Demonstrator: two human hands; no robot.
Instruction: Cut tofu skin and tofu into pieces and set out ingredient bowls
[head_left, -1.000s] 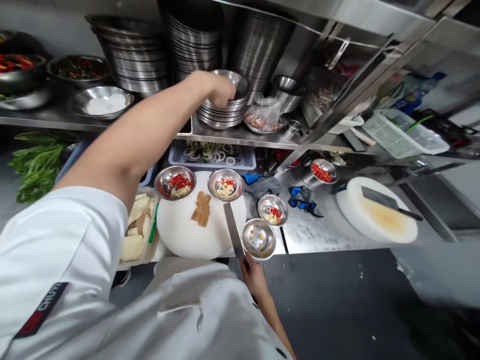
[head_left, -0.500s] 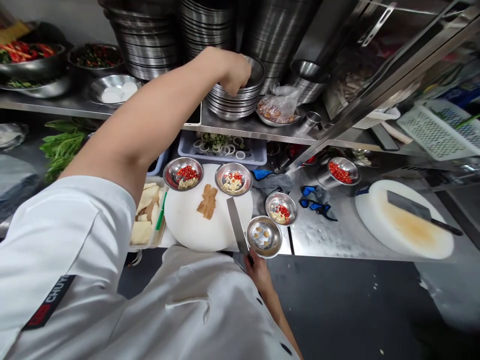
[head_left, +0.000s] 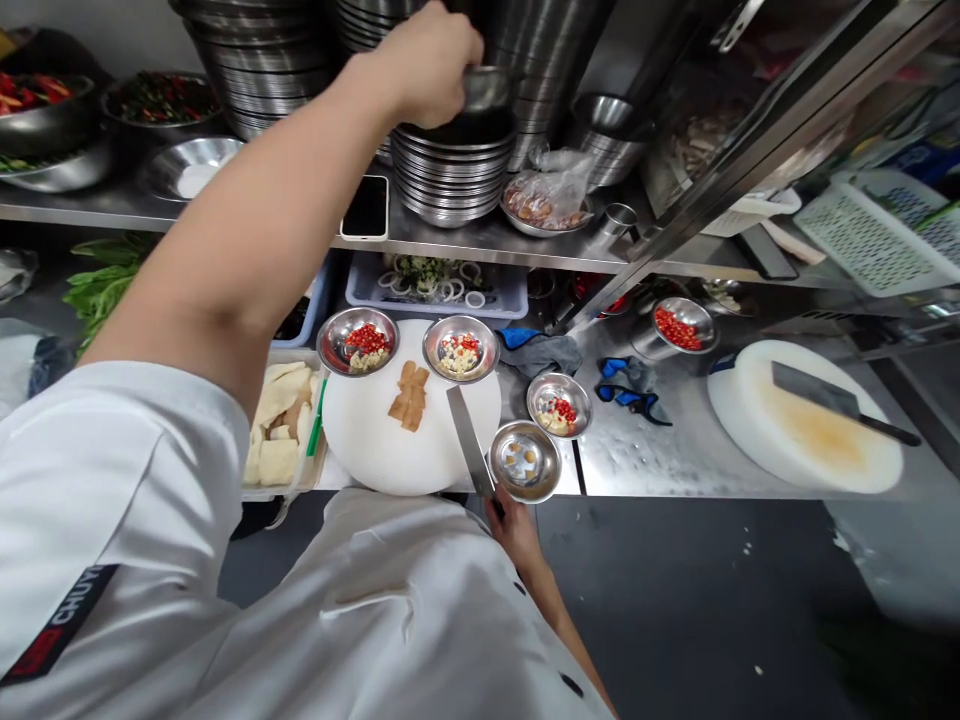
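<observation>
Bowl (head_left: pixel 487 90) has risen above stack (head_left: pixel 454 180) in left grip (head_left: pixel 433 65).

On the steel desk (head_left: pixel 637 465), a round white board (head_left: pixel 390 462) bears flat brown slices (head_left: pixel 407 398) left of a long steel knife (head_left: pixel 469 438); a rectangular plastic tub (head_left: pixel 306 482) stands left, a rectangular blue tray (head_left: pixel 435 308) behind.

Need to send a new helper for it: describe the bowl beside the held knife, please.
Find the round white cutting board with brown pieces on it. Near its right edge the right hand holds a knife, and the bowl sits just right of the blade. Unlike the neighbouring bowls, which show red and pale chopped bits, it shows only a few yellowish pieces.
</observation>
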